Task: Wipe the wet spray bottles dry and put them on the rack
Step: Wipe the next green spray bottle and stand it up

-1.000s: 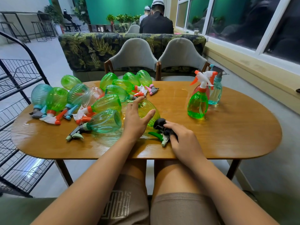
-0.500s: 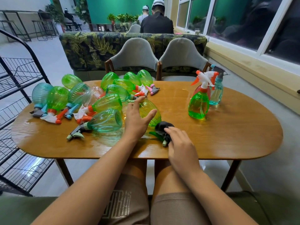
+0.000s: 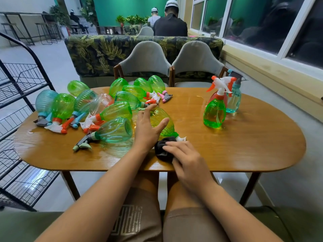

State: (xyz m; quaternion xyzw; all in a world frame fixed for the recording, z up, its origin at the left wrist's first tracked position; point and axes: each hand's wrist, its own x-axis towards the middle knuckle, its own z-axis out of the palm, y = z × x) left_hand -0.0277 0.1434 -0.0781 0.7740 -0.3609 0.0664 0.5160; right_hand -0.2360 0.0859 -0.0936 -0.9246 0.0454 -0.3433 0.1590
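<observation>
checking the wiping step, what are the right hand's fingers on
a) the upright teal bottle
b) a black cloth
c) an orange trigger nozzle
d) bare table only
b: the right hand lies with its fingers on the black cloth, bunched at the neck of the lying green spray bottle on which the left hand rests.

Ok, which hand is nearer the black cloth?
Right. The right hand rests on the cloth; the left hand lies on a green bottle just beyond it.

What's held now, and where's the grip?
Left hand rests open on the body of the green bottle. Right hand covers the black cloth at its nozzle; grip unclear.
</observation>
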